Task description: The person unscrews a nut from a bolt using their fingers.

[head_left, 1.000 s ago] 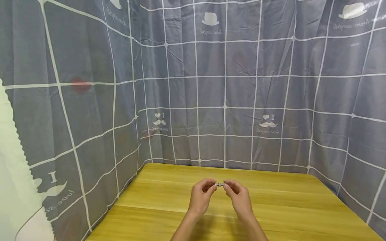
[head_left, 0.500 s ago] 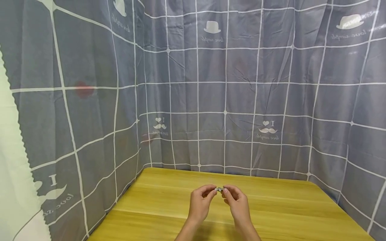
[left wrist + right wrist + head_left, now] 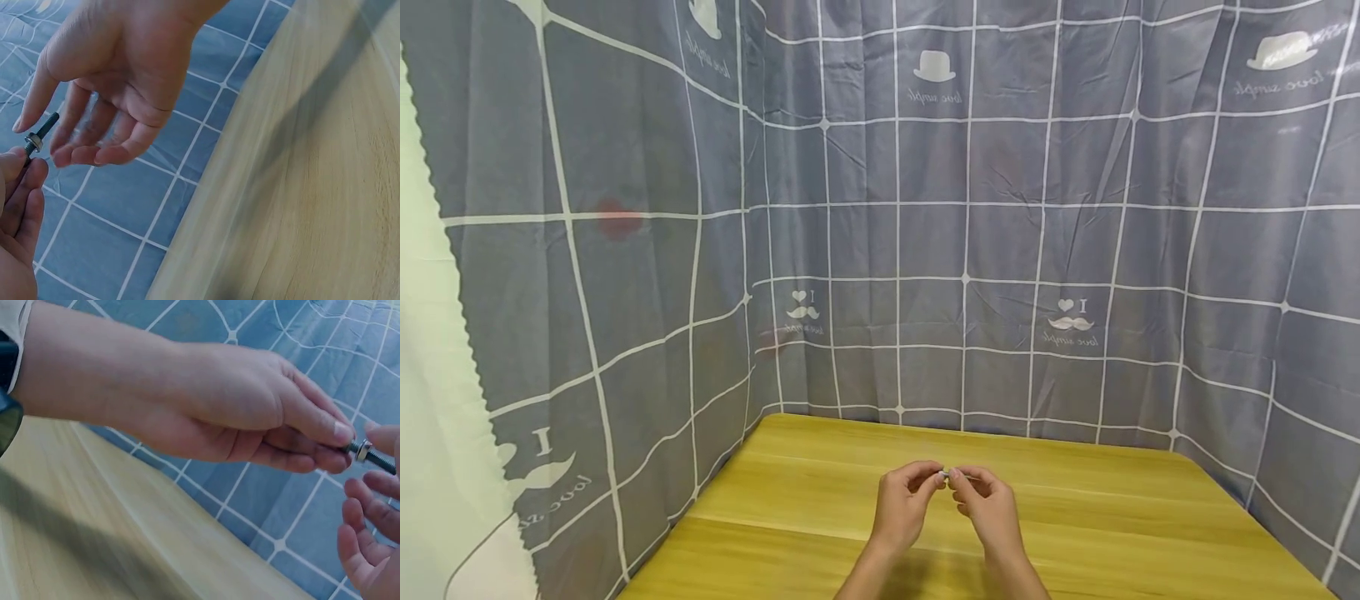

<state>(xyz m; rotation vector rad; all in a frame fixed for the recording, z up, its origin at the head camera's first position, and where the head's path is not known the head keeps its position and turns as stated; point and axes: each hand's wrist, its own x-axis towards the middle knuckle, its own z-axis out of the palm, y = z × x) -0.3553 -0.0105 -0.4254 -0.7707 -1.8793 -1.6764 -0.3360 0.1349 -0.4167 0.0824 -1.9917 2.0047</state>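
Observation:
A small metal bolt [image 3: 947, 474] with a ring-like nut [image 3: 34, 142] on its shank lies between the two hands, above the table. The thumb and fingers of my right hand [image 3: 250, 406] pinch one end of it, right beside the nut. The dark threaded end [image 3: 48, 125] points toward my left hand [image 3: 119, 75]. In the left wrist view, that hand's thumb and bent fingers stand loosely around the thread, with a gap between thumb and bolt. The bolt's far end is hidden in the right fingers.
A yellow wood-grain table [image 3: 820, 492] lies under both hands. Grey curtains [image 3: 1000, 233] with white grid lines hang behind it and at its sides. A pale cloth edge [image 3: 437, 358] shows at the far left.
The hands have come slightly closer together, and less of the bolt shows between them. The left thumb and fingers keep near its end. The head view has shifted a little.

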